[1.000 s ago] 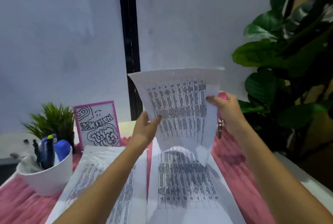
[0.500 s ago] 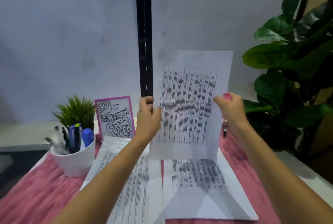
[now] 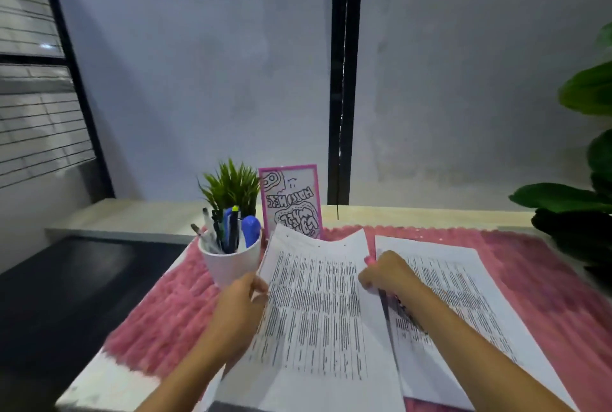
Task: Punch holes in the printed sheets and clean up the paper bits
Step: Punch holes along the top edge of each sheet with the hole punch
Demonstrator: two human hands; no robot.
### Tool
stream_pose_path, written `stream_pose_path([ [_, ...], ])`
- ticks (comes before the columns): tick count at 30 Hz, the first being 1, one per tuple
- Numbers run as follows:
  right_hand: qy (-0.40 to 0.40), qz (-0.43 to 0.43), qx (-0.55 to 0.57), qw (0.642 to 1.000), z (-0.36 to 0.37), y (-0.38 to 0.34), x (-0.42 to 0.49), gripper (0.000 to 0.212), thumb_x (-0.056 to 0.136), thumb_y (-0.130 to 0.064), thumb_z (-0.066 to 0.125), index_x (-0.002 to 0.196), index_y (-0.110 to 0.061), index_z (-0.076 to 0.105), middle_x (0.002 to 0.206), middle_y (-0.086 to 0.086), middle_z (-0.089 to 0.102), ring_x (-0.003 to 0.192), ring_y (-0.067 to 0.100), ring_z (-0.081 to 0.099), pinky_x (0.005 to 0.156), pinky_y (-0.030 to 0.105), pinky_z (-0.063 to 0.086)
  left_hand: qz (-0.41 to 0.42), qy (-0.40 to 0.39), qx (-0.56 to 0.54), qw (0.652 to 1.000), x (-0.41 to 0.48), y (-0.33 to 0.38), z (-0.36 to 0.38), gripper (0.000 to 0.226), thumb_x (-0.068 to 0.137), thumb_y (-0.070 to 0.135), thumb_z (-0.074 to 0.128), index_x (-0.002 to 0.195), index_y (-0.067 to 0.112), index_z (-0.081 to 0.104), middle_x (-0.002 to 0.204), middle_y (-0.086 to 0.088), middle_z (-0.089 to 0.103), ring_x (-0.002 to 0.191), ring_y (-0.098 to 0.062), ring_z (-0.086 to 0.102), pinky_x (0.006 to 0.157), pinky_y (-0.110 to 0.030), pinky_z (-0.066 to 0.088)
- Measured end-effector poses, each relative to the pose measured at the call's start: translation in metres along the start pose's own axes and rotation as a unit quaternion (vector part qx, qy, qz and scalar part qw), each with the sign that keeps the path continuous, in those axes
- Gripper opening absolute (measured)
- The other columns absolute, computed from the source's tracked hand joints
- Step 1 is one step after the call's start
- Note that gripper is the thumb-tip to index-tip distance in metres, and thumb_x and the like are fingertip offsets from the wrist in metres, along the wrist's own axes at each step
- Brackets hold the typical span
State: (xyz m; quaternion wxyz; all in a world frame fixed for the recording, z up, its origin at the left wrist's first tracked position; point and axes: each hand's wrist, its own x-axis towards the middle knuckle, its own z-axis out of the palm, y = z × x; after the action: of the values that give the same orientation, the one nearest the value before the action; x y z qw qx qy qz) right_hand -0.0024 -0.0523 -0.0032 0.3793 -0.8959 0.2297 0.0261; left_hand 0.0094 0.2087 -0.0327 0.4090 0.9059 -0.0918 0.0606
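Printed sheet point(image 3: 318, 312), text illegible: left fingers point(image 3: 260, 286), right fingers point(image 3: 367, 280) pinch opposite edges.

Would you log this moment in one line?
left hand grips printed sheet edge | right hand curled at opposite edge | pink mat beneath

The left hand point(image 3: 243, 300) and right hand point(image 3: 387, 274) are bare, as are both slender forearms point(image 3: 198, 362).

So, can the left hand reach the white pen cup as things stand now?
Probably yes: the white pen cup stands just beyond the left hand, nothing between them, but the hand first must release the printed sheet.
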Motion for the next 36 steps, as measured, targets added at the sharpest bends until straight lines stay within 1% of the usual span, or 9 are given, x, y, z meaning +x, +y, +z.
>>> stream_pose_path([
  [5,0.010,0.012,-0.034,0.999,0.015,-0.003,0.003,0.050,0.072,-0.004,0.064,0.121,-0.002,0.058,0.135,-0.009,0.060,0.078,0.010,0.065,0.053,0.021,0.045,0.002,0.020,0.051,0.999,-0.002,-0.009,-0.004,0.013,0.089,0.010,0.060,0.085,0.023,0.063,0.089,0.011,0.063,0.080,-0.003,0.055,0.061,-0.015,0.040],
  [11,0.089,-0.012,-0.170,0.981,0.019,-0.008,-0.009,0.035,0.090,-0.020,0.059,0.125,-0.013,0.057,0.131,0.010,0.043,0.103,0.031,0.061,0.071,0.033,0.049,0.004,-0.006,0.141,0.990,0.007,-0.014,-0.009,0.011,0.088,0.011,0.061,0.093,0.018,0.069,0.096,0.002,0.065,0.087,-0.016,0.058,0.071,-0.025,0.042],
  [14,0.102,-0.025,-0.186,0.977,0.024,-0.006,-0.014,0.033,0.096,-0.027,0.053,0.126,-0.013,0.055,0.134,0.011,0.041,0.103,0.031,0.061,0.073,0.034,0.049,-0.002,-0.005,0.130,0.992,0.006,-0.015,-0.005,0.018,0.090,0.008,0.055,0.095,0.014,0.071,0.096,0.000,0.070,0.091,-0.020,0.061,0.077,-0.028,0.048],
  [18,0.105,-0.041,-0.185,0.976,0.021,0.000,-0.014,0.034,0.099,-0.031,0.049,0.125,-0.011,0.055,0.135,0.011,0.040,0.097,0.029,0.061,0.068,0.032,0.043,-0.019,-0.001,0.175,0.984,0.007,-0.003,-0.005,0.021,0.095,0.008,0.050,0.084,0.008,0.068,0.086,-0.005,0.066,0.082,-0.025,0.062,0.066,-0.028,0.045],
  [20,0.143,-0.042,-0.183,0.972,0.006,0.007,-0.004,0.031,0.099,-0.032,0.048,0.120,-0.011,0.059,0.136,0.012,0.039,0.086,0.029,0.059,0.064,0.032,0.043,0.007,0.015,0.195,0.981,0.006,0.012,-0.003,0.020,0.098,0.015,0.051,0.095,0.008,0.069,0.098,-0.007,0.070,0.089,-0.024,0.062,0.075,-0.032,0.050],
  [25,0.150,-0.026,-0.193,0.969,-0.037,0.035,0.042,0.035,0.098,-0.027,0.047,0.129,-0.020,0.061,0.152,0.014,0.032,0.113,0.034,0.059,0.076,0.033,0.044,0.133,-0.003,0.086,0.987,-0.003,0.076,0.036,0.028,0.100,0.026,0.052,0.126,0.019,0.061,0.126,0.006,0.062,0.118,-0.012,0.053,0.101,-0.025,0.039],
  [28,0.167,-0.053,-0.176,0.969,-0.054,0.043,0.066,0.023,0.097,-0.026,0.049,0.101,-0.009,0.063,0.134,0.013,0.039,0.084,0.025,0.059,0.069,0.034,0.048,0.123,-0.083,0.037,0.988,0.018,0.112,0.092,0.031,0.100,0.022,0.050,0.129,0.017,0.060,0.129,0.003,0.062,0.118,-0.012,0.056,0.103,-0.025,0.042],
  [31,0.145,-0.090,-0.193,0.966,-0.064,0.047,0.085,0.028,0.095,-0.031,0.051,0.115,-0.014,0.062,0.120,0.005,0.036,0.072,0.014,0.053,0.063,0.031,0.048,0.099,-0.120,0.022,0.988,0.050,0.136,0.145,0.039,0.098,0.012,0.049,0.136,0.009,0.054,0.136,-0.007,0.059,0.125,-0.021,0.055,0.105,-0.030,0.043],
  [36,0.087,-0.122,-0.219,0.964,-0.065,0.062,0.100,0.029,0.090,-0.038,0.053,0.112,-0.021,0.062,0.116,0.003,0.039,0.096,0.021,0.053,0.080,0.033,0.046,0.024,-0.070,-0.029,0.997,0.081,0.143,0.196,0.036,0.095,0.010,0.053,0.130,0.015,0.055,0.121,-0.008,0.062,0.106,-0.023,0.061,0.081,-0.021,0.046],
])
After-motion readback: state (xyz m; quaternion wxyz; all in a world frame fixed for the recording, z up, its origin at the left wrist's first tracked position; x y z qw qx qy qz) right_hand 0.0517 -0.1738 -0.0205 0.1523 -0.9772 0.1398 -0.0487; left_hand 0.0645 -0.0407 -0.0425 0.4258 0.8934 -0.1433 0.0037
